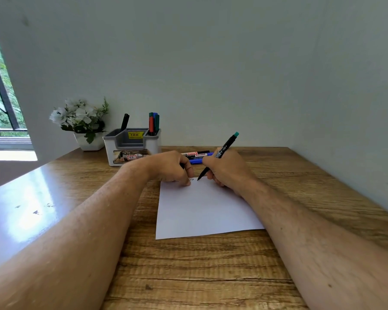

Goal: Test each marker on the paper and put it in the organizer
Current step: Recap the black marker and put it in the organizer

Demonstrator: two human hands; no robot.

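The organizer [132, 147] stands at the back left of the worktop [188, 265], already holding several markers. The left hand [170, 167] curls its fingers [187, 181] onto the top edge of the paper [202, 209]; whether it also hides a cap, I cannot tell. If that hand lifts, the sheet could slide under the stroke. The right hand [227, 170] grips the teal-ended marker [220, 154], tip at the paper. Too much pressure could bleed through. Untested markers [198, 155] lie behind the hands, partly hidden; the scribbles are too small to read.
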